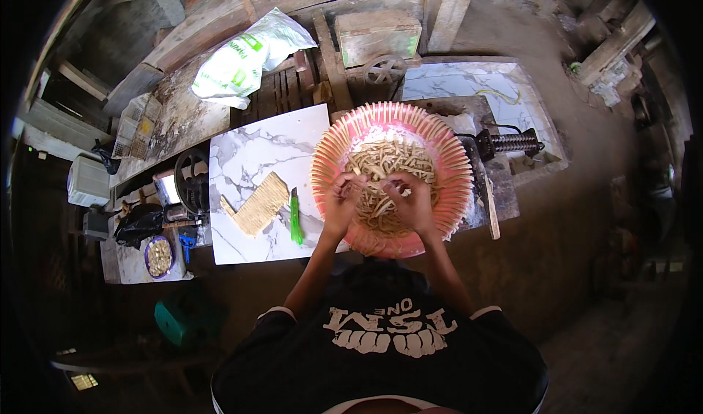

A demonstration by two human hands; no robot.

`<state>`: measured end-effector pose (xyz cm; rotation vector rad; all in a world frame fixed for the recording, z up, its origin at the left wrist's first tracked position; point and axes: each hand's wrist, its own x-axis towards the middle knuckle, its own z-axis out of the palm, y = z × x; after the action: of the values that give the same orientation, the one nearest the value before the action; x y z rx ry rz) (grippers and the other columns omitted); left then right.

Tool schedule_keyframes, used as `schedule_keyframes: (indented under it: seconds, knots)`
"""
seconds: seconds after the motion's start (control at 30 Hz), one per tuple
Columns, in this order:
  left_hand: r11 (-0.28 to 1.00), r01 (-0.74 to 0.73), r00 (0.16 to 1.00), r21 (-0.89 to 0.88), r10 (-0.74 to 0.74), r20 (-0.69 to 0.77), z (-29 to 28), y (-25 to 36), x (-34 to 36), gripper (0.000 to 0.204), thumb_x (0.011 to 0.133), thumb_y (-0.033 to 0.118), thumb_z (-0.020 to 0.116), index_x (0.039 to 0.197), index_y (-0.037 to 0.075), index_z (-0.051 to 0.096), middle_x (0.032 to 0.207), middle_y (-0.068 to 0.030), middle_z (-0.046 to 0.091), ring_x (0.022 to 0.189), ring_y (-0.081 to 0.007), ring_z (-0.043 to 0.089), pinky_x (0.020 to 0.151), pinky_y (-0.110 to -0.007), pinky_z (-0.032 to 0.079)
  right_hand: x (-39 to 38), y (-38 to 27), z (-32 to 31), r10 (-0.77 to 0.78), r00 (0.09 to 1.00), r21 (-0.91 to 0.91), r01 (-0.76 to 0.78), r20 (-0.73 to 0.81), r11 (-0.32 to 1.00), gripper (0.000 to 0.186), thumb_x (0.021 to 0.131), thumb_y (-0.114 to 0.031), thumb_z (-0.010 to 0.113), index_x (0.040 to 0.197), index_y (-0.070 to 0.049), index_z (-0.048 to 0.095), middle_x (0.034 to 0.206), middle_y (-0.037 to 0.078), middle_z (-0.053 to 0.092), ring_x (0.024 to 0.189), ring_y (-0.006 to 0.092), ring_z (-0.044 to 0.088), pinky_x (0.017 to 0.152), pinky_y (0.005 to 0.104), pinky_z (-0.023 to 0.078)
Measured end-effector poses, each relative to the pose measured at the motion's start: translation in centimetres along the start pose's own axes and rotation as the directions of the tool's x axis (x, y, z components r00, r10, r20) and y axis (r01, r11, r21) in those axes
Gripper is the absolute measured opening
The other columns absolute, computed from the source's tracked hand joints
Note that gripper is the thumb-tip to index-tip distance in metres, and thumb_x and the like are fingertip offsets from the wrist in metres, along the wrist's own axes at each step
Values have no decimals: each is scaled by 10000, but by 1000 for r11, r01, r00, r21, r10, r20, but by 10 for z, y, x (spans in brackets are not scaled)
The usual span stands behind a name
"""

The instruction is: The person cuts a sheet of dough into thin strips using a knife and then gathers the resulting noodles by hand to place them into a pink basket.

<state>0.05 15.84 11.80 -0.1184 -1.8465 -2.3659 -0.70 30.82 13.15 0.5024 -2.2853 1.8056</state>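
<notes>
A pink ribbed round tub [458, 169] holds a heap of pale dough strips [388, 158] with white powder on them. My left hand [346, 194] and my right hand [404, 194] are over the heap, fingers curled; what they pinch is too small to make out. To the left, on a white marble-patterned board [282, 132], lies a flat sheet of cut dough strips [256, 205] beside a green-handled knife [295, 216].
A metal spring device [512, 143] and wooden stick [491, 209] are at the tub's right. Further left are a dark machine [187, 187], a purple bowl of pieces [160, 256] and a green plastic stool [176, 315]. A white sack [242, 62] lies behind.
</notes>
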Motion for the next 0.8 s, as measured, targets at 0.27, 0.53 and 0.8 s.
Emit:
schedule_keyframes:
  seconds: [0.27, 0.53, 0.8]
  knots:
    - [797, -229, 947, 558, 314, -60, -14, -26, 19, 179, 763, 88, 591, 916, 2, 555, 833, -107, 598, 731, -201, 574, 658, -268, 443, -3, 1, -30, 42, 996, -278, -62, -77, 958, 75, 722, -73, 609, 742, -14, 569, 653, 96, 572, 557, 192, 545, 527, 292, 429]
    - [604, -164, 924, 780, 370, -93, -5, -23, 13, 381, 703, 223, 638, 1020, 41, 532, 1035, -116, 546, 1030, -288, 447, 899, -383, 312, 2, 17, -25, -18, 1000, -618, 15, 1, 786, 153, 680, -133, 637, 793, -54, 572, 654, 70, 552, 612, 226, 540, 567, 333, 424]
    - [698, 86, 888, 711, 271, -373, -80, -5, -35, 207, 775, 167, 566, 937, 39, 583, 939, -150, 583, 903, -313, 520, 790, -356, 403, 26, -5, 72, -99, 924, -294, 217, 370, 931, 145, 727, -128, 588, 843, -48, 553, 726, 99, 536, 711, 269, 514, 623, 352, 409]
